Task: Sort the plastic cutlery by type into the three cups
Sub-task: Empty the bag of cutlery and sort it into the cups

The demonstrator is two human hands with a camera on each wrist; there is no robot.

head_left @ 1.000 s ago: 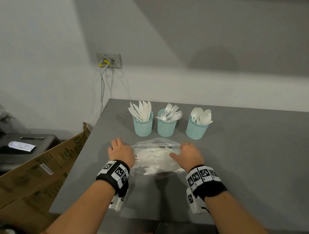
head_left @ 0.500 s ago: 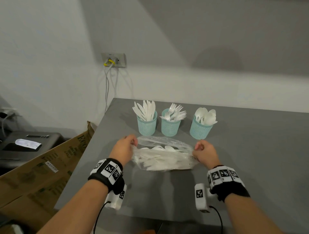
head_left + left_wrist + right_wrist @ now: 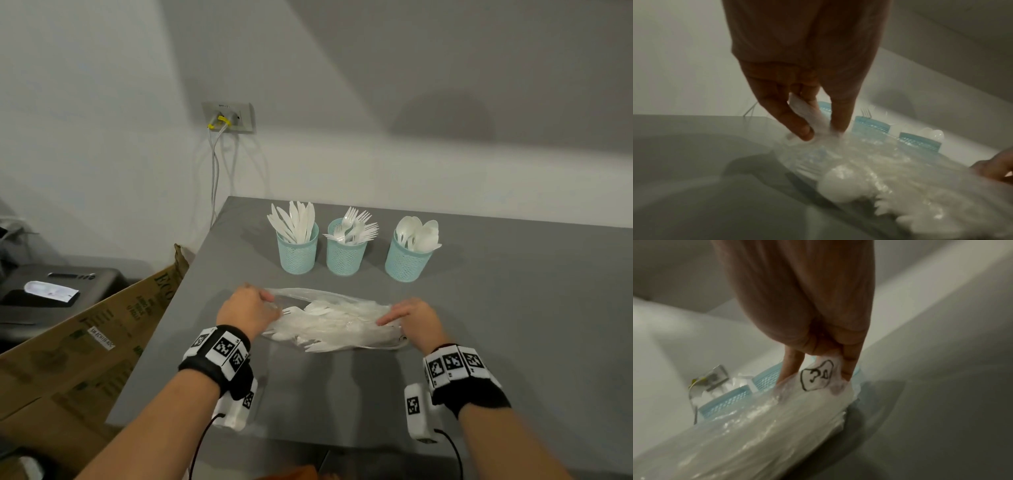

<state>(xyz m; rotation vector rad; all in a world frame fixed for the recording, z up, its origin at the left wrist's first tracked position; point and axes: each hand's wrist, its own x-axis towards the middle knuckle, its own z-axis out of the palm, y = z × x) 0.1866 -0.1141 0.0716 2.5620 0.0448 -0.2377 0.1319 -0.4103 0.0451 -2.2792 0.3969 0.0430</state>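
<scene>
We see the clear plastic bag (image 3: 337,323) of white plastic cutlery lying on the grey table (image 3: 513,325) near its front edge, drawn out longer than half a second ago, when it sat bunched between the hands. Our left hand (image 3: 245,310) pinches the bag's left end between thumb and fingers (image 3: 797,128), and our right hand (image 3: 412,320) pinches the right end, where a black marker scribble (image 3: 816,376) shows on the film; the hands stand further apart than before. The film is thin, crinkled and glossy, and through it we make out a round spoon bowl (image 3: 840,183) and serrated knife edges (image 3: 900,212). Behind the bag, toward the far edge, stand three teal mesh cups in a row: the left cup (image 3: 297,251) with knives, the middle cup (image 3: 346,251) with forks, the right cup (image 3: 407,258) with spoons, all unmoved. Both wrists wear black bands with square markers. Past the table's left edge leans a cardboard box (image 3: 85,342), and a wall socket (image 3: 228,117) with cables sits above the far left corner.
</scene>
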